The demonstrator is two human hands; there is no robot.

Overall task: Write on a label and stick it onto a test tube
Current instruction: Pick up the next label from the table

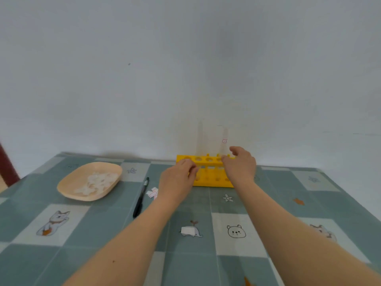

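A yellow test tube rack (212,175) stands at the far edge of the table, against the wall. Two clear test tubes stand upright in it: a bare one (201,139) and one (225,134) with a small red-edged label (225,141) stuck on it. My left hand (178,179) rests curled on the rack's left end and holds it. My right hand (241,165) is at the rack's right end, thumb and fingers apart beside the base of the labelled tube, with nothing in it. A black pen (141,197) lies left of my left wrist, next to loose labels (153,192).
A beige dish (68,189) holding white paper scraps sits at the left. A small white block (188,230) lies near the middle of the patterned tablecloth (103,234). A pale wall rises directly behind the rack.
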